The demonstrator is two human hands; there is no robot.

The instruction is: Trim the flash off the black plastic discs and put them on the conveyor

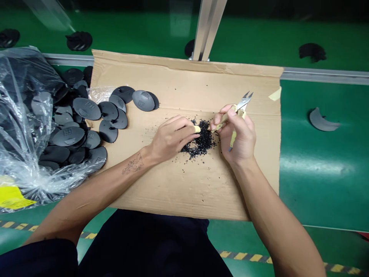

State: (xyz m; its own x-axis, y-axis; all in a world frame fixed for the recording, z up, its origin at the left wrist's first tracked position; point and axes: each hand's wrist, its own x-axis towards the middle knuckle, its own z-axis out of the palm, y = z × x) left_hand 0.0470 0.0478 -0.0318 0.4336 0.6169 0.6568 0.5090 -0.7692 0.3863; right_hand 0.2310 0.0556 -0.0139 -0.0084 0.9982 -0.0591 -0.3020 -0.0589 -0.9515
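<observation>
My left hand (170, 138) is closed, its fingertips together at the left side of a pile of small black bits (205, 141). A yellow wrap covers one of its fingertips; anything pinched there is too small to make out. Just right of the pile, my right hand (239, 132) grips scissors (243, 102) with yellow-wrapped handles. Their blades point away from me, slightly apart. Beneath both hands lies a flat cardboard sheet (178, 188). Oval black plastic pieces (143, 100) lie at its upper left, some with ridges and raised marks.
A clear plastic bag (31, 154) with many black oval pieces spills out at the left, a yellow label on it. Metal rails (323, 75) cross behind the cardboard, with an upright post (207, 30). One curved grey piece (324, 120) lies on the green surface at right.
</observation>
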